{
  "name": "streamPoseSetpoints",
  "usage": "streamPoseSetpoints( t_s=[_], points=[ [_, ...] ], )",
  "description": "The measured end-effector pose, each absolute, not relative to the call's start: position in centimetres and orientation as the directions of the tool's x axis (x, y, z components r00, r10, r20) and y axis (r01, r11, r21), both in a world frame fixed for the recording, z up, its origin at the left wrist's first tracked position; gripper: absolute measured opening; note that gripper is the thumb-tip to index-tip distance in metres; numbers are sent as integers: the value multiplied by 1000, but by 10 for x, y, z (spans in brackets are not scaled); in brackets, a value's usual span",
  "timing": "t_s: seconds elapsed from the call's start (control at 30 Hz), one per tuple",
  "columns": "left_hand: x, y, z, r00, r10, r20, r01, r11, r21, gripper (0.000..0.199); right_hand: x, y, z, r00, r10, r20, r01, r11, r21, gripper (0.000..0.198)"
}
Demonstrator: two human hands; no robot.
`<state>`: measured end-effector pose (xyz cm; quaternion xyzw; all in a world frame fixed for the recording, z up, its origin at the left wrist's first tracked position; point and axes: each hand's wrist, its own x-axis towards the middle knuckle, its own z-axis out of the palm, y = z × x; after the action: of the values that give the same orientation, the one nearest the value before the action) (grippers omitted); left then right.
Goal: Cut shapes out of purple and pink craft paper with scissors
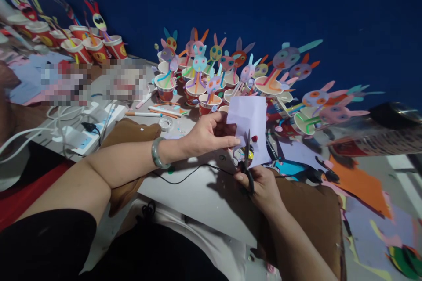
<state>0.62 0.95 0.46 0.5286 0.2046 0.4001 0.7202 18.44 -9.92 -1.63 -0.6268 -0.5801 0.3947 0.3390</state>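
Observation:
My left hand (212, 134) pinches the left edge of a pale purple sheet of paper (247, 112), thumb in front. The sheet is held up above the table, in front of the paper cups. In my right hand (262, 186) is a pair of black-handled scissors (247, 153), fingers around the handles. The blades point up and lie at the lower part of the sheet, where an opening shows in the paper. Whether the blades are parted, I cannot make out. A green bangle (160, 153) sits on my left wrist.
Paper cups with rabbit-faced cutouts (199, 63) stand behind my hands; more cups (95, 48) stand far left. A power strip (87, 134) with cables lies left, near felt pens (145, 114). Orange paper (359, 182) and scraps lie right, below a large clear container (379, 131).

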Motion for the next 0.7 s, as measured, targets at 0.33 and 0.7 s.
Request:
streamPoseSetpoints(
  t_s=[0.33,0.7],
  points=[
    [4,9,9,557,822,121,-336,90,938,43,182,-98,-14,19,992,-127,438,-123,-891,48],
    [3,10,6,532,830,166,-328,22,944,34,185,-99,-17,11,994,-112,413,-107,-904,48]
  ],
)
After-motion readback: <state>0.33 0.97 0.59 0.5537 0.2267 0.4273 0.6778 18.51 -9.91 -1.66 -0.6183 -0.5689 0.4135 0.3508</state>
